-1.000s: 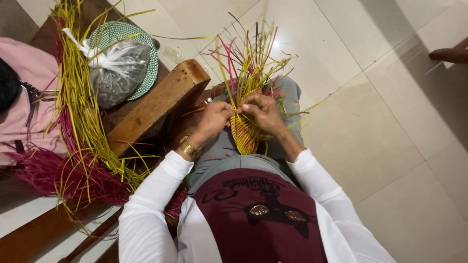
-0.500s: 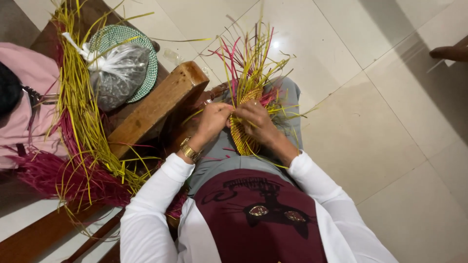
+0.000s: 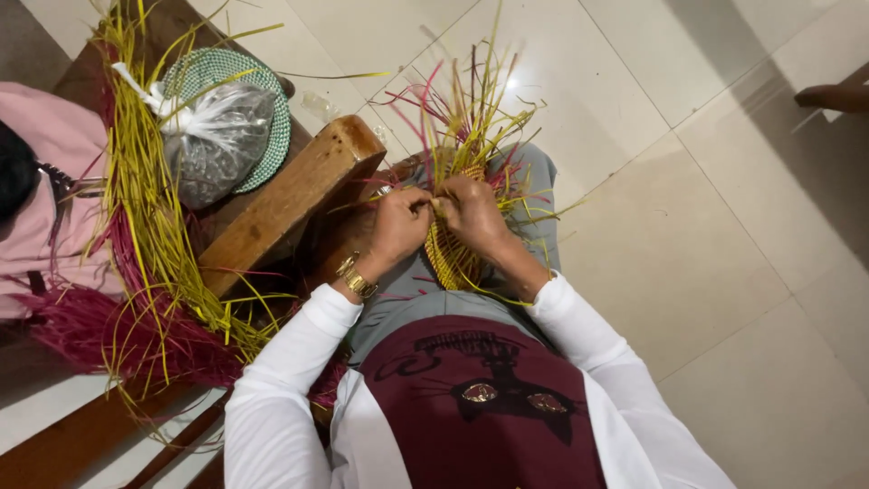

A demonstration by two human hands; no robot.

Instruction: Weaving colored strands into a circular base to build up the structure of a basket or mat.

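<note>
At far left, a pink bag point(image 3: 41, 204) lies at the frame edge. Beside it, a bundle of yellow straw strands point(image 3: 149, 213) runs down the wooden table point(image 3: 281, 204), crossing a heap of magenta strands point(image 3: 95, 330) at its lower end. A clear plastic bag point(image 3: 217, 145), knotted at the top, rests on a round green woven mat point(image 3: 258, 100) just right of the yellow bundle.

At centre, the person's left hand point(image 3: 398, 226), with a gold wristwatch point(image 3: 356, 278) at the wrist, meets the right hand point(image 3: 471, 213) over the lap. Both hands bear on a partly woven yellow basket piece point(image 3: 448, 258), which stands upright on the grey trousers point(image 3: 534, 181), between the two hands. The left grip is narrow, with fingers pinched on a strand at the piece's upper edge. The right grip is closed around the upper rim of the piece. Loose yellow and magenta strand ends point(image 3: 471, 109) fan upward from the woven part.

To the right, the pale tiled floor point(image 3: 706, 226) extends to the frame edge.
</note>
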